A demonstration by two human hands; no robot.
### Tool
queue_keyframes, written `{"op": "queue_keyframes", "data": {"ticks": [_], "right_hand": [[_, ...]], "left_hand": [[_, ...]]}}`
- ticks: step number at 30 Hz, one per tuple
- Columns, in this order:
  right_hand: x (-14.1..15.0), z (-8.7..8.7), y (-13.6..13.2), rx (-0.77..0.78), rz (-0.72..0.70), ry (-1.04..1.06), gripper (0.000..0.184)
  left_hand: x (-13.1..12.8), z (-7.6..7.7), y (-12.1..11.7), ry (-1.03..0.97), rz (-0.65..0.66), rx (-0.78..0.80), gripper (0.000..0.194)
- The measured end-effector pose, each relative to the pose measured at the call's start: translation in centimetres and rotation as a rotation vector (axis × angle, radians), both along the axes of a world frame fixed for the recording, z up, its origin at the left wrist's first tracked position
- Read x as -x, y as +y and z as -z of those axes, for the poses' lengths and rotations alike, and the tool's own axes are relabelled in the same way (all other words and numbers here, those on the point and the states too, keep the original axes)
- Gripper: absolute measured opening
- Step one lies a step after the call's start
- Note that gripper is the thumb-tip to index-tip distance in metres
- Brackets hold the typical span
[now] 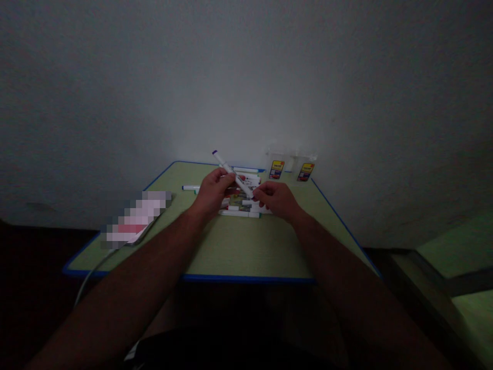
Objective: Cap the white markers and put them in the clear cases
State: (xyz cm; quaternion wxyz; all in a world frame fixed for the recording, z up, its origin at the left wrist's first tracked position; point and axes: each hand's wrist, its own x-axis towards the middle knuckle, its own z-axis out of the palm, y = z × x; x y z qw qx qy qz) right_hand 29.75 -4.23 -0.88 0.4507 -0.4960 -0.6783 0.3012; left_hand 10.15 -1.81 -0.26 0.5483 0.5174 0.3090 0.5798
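Left hand (210, 194) gripped a white marker (225, 164) while the right hand (280, 199) pinched its near end; moving it called for clearance above markers (241, 214) beneath.

At the centre of the frame we hold a white marker (233, 176) aslant, our left hand (214, 191) around its barrel and our right hand (278, 199) at its lower end. Below it, more markers (241, 214) lie on the tabletop (246, 252); two clear cases (307, 167) stand right of centre, and a pixelated device (136, 221) with a cable sits at the left.
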Motion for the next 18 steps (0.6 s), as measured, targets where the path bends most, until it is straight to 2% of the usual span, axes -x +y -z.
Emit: {"op": "queue_keyframes", "data": {"ticks": [7, 14, 18], "right_hand": [[-0.49, -0.11, 0.15, -0.067, 0.091, 0.103, 0.021], [-0.52, -0.40, 0.40, -0.064, 0.137, 0.308, 0.031], [-0.60, -0.48, 0.45, -0.041, 0.127, 0.369, 0.036]], "left_hand": [[0.15, 0.15, 0.27, 0.167, -0.121, -0.074, 0.021], [0.39, 0.83, 0.23, 0.353, -0.024, -0.094, 0.031], [0.41, 0.94, 0.11, 0.428, -0.004, -0.146, 0.027]]}}
